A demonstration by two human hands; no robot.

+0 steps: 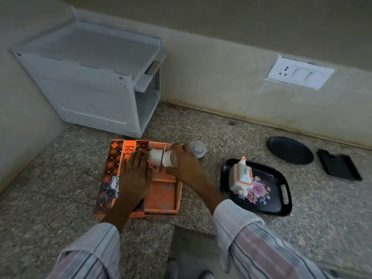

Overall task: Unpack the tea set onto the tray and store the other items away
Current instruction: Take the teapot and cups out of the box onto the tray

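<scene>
An orange tea-set box (161, 196) lies open on the speckled floor, its patterned lid (109, 174) folded out to the left. Two white cups lie on their sides in its far compartment. My right hand (186, 165) grips the right cup (171, 158). My left hand (135, 174) rests flat on the box beside the left cup (155, 157), fingers spread. A white teapot (241, 177) with orange trim sits on the black floral tray (269, 200) to the right of the box.
A small lidded white container (198, 149) stands just behind the box. A black round plate (289, 150) and a black rectangular dish (340, 165) lie far right near the wall. A white plastic cabinet (96, 81) fills the back left corner.
</scene>
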